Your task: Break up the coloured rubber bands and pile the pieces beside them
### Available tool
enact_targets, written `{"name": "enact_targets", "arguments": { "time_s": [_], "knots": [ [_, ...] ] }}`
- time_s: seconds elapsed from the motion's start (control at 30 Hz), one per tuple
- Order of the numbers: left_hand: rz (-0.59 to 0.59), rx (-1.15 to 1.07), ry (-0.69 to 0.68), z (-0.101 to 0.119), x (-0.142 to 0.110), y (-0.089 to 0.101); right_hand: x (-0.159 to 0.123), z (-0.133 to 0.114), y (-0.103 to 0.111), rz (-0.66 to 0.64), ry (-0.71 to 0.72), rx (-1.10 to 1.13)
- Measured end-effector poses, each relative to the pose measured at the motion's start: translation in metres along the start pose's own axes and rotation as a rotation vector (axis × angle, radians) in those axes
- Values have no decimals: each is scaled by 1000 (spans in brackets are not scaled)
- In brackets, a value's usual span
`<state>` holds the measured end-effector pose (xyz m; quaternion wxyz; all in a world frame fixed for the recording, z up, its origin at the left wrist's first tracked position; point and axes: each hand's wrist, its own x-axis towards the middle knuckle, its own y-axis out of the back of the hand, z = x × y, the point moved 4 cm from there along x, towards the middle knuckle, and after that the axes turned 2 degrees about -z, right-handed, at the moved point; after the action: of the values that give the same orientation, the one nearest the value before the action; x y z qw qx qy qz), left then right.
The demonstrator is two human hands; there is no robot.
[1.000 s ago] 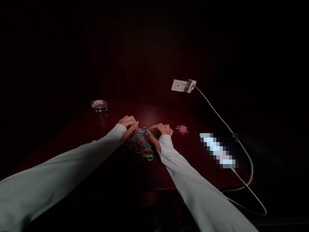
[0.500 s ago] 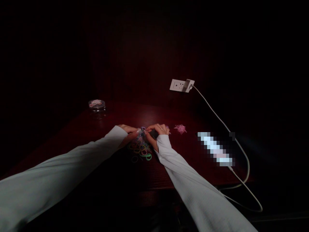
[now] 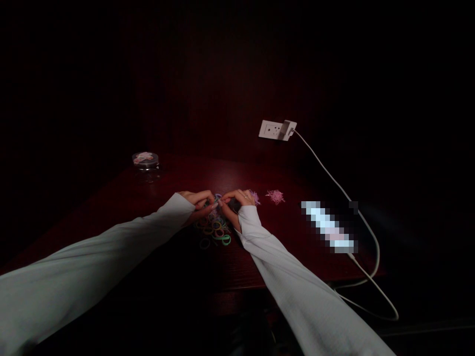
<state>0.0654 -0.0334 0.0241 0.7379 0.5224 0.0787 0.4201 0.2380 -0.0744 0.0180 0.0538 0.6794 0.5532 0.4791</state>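
My left hand [image 3: 200, 200] and my right hand [image 3: 236, 201] meet over the table, thumbs and fingers pinched close together. Whatever lies between the fingertips is too small and dim to make out. Just beneath and in front of them spreads a pile of colourful hair ties [image 3: 215, 229], in yellow, green, pink and other colours. A purple heap of thin bands [image 3: 255, 198] shows partly behind my right hand. To the right of it is a pink heap of similar small bands [image 3: 275, 197].
A clear round container [image 3: 146, 165] with a patterned lid stands at the back left of the dark red table [image 3: 237, 269]. On the right lies a blurred-out, lit phone-like device [image 3: 328, 227]. A white cable [image 3: 326, 170] hangs from the wall socket [image 3: 271, 130].
My left fingers have curled in more, and both hands stay over the hair ties. The whole view has shifted slightly, with things appearing a little further left.
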Motion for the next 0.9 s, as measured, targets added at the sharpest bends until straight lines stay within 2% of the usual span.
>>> {"name": "enact_targets", "arguments": {
  "time_s": [0.37,0.7,0.9],
  "knots": [
    [3,-5,-44,-7,2,-4,0,6,0,-7,19,51],
    [42,-26,58,-29,11,-15,2,8,0,-26,-52,44],
    [55,-55,56,-22,7,-7,1,10,1,7,-98,79]
  ]
}}
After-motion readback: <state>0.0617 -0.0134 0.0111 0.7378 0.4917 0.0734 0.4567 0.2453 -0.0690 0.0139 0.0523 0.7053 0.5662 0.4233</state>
